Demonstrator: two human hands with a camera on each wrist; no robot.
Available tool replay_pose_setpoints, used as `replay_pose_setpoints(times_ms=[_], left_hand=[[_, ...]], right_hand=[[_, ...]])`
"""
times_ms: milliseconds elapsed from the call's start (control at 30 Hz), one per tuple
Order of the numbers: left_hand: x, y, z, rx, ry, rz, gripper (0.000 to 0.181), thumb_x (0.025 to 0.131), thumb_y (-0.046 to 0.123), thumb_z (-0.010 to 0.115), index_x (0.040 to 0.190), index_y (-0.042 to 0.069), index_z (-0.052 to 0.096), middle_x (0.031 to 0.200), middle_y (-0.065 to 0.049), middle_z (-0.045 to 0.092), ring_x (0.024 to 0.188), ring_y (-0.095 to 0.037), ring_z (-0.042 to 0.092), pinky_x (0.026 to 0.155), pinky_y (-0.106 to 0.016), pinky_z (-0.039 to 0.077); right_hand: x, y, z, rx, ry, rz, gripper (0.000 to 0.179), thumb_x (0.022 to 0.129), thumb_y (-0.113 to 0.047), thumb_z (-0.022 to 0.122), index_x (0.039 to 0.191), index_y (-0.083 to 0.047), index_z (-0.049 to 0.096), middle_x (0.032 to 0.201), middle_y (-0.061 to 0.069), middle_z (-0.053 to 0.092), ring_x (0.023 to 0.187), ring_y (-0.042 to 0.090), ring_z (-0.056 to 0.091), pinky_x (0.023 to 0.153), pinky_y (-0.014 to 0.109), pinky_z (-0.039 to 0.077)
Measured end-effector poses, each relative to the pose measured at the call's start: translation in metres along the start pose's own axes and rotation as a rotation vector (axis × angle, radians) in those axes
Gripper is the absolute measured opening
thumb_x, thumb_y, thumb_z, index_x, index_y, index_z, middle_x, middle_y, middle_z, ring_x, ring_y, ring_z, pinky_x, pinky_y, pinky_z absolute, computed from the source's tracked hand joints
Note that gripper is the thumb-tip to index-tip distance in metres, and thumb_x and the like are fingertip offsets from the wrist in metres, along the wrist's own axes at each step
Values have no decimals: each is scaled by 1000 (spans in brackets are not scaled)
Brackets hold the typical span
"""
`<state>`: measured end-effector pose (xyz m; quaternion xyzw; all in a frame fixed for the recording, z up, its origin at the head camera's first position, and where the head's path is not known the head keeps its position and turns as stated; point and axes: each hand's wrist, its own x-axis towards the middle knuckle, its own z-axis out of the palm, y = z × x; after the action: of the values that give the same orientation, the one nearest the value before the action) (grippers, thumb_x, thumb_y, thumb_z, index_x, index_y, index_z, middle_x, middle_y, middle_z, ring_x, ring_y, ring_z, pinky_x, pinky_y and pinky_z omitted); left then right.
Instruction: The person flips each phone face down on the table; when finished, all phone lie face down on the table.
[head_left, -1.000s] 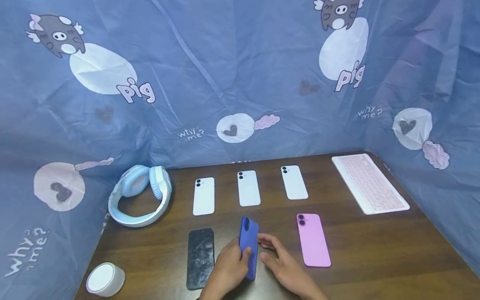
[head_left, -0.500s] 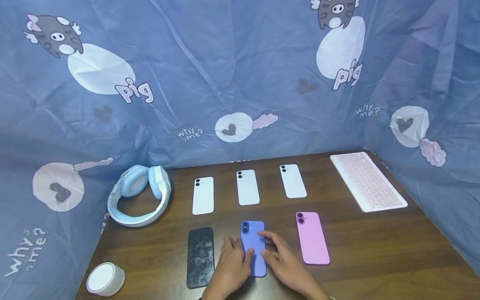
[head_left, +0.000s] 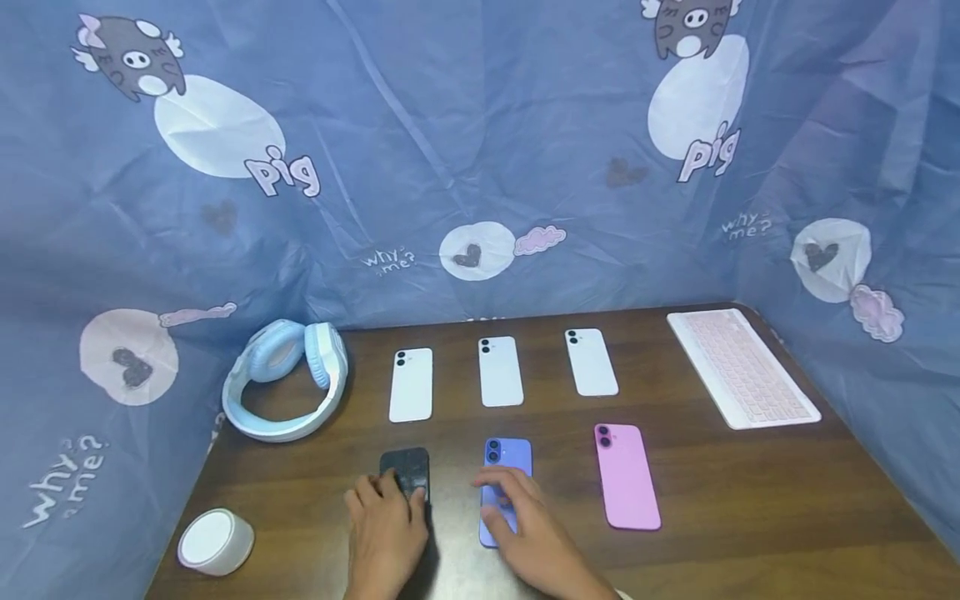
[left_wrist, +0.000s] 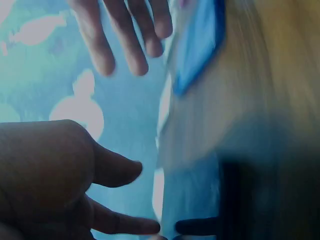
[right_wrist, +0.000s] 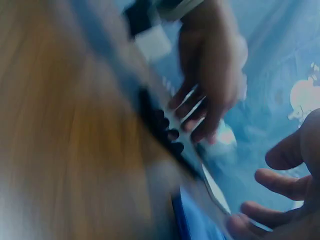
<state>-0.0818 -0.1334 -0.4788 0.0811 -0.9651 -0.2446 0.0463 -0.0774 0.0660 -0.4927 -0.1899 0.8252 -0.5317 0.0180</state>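
My left hand [head_left: 386, 529] hovers over a black phone [head_left: 408, 465], its lower part hidden beneath the hand. In the right wrist view the left hand's fingers [right_wrist: 212, 70] hang relaxed just above that phone [right_wrist: 155, 122], whose glossy face mirrors the fingertips. A blue-violet phone [head_left: 512, 454] lies camera side up at the front middle. Over it hovers my right hand [head_left: 531, 533], fingers loosely bent and apart, holding nothing. A pink phone [head_left: 628, 479] lies to the right of that hand.
Along the back lie three white phones [head_left: 411, 385], [head_left: 501, 372], [head_left: 591, 362]. Blue-and-white headphones [head_left: 288, 429] rest at the back left, a white round container [head_left: 217, 542] at the front left. A white keyboard [head_left: 742, 367] sits at the right. Blue printed fabric [head_left: 420, 125] walls in the table.
The blue-violet phone, tilted in my left hand a second ago, now lies flat on the table. My left hand has let go and moved left over the black phone; the right hand has shifted slightly left.
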Motion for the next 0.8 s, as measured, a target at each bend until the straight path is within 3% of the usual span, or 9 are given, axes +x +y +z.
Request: replay_pose_setpoints(times_ms=[67, 133, 200, 300, 400, 500, 633, 733, 800], left_hand=[[0, -13, -4, -2, 43, -5, 54, 96, 20, 65, 123, -24, 51, 117, -41, 42, 108, -53, 40, 86, -59, 40], [-1, -21, -5, -4, 48, -6, 53, 95, 18, 66, 120, -26, 51, 116, -42, 42, 107, -56, 41, 88, -61, 38], [-2, -23, -6, -12, 49, 15, 52, 93, 17, 67, 116, -28, 52, 113, -43, 42, 105, -57, 42, 89, -62, 37], [-1, -25, -8, -24, 5, 27, 54, 94, 19, 66, 115, -29, 52, 114, -44, 42, 106, -57, 43, 90, -63, 38], [-2, -26, -11, -44, -76, -16, 60, 98, 26, 63, 121, -28, 49, 120, -45, 39, 112, -58, 41, 92, -65, 39], [-2, -26, -16, -71, -155, -77, 74, 102, 42, 56, 129, -26, 46, 128, -48, 36, 120, -60, 40, 92, -69, 40], [2, -23, -18, -175, -214, -64, 82, 100, 57, 52, 134, -17, 50, 127, -42, 46, 115, -56, 51, 89, -66, 44], [3, -22, -16, -315, -244, -39, 60, 103, 42, 56, 128, -13, 55, 112, -27, 59, 98, -38, 61, 79, -54, 50], [2, -23, -13, -378, -247, -56, 45, 104, 27, 55, 125, -13, 54, 105, -21, 63, 91, -31, 63, 74, -49, 51]], right_hand=[[6, -6, 11, 122, -106, 62, 33, 102, -24, 58, 134, -25, 57, 138, 0, 55, 121, 25, 58, 98, 38, 48], [14, -11, 23, 235, -208, 140, 33, 103, -29, 56, 136, -24, 55, 138, 1, 56, 120, 25, 60, 94, 34, 50], [20, -15, 35, 340, -259, 205, 34, 103, -27, 57, 136, -22, 56, 136, 4, 57, 119, 24, 60, 92, 33, 50], [28, -21, 46, 567, -271, 299, 33, 102, -18, 58, 135, -14, 57, 138, 12, 54, 116, 27, 59, 91, 38, 52], [29, -24, 50, 745, -227, 355, 32, 100, -11, 59, 132, -6, 57, 138, 15, 50, 112, 27, 57, 90, 43, 53], [29, -26, 47, 771, -193, 344, 31, 98, -12, 61, 128, -5, 59, 131, 15, 52, 112, 24, 53, 91, 44, 52], [28, -30, 40, 813, -184, 275, 33, 98, -13, 60, 130, -2, 58, 130, 16, 54, 118, 26, 50, 97, 46, 48], [28, -30, 41, 819, -209, 249, 35, 99, -14, 60, 132, -2, 57, 134, 15, 54, 124, 29, 50, 101, 46, 45], [27, -27, 43, 739, -214, 246, 33, 99, -15, 60, 131, -5, 58, 136, 12, 54, 127, 31, 48, 102, 47, 43]])
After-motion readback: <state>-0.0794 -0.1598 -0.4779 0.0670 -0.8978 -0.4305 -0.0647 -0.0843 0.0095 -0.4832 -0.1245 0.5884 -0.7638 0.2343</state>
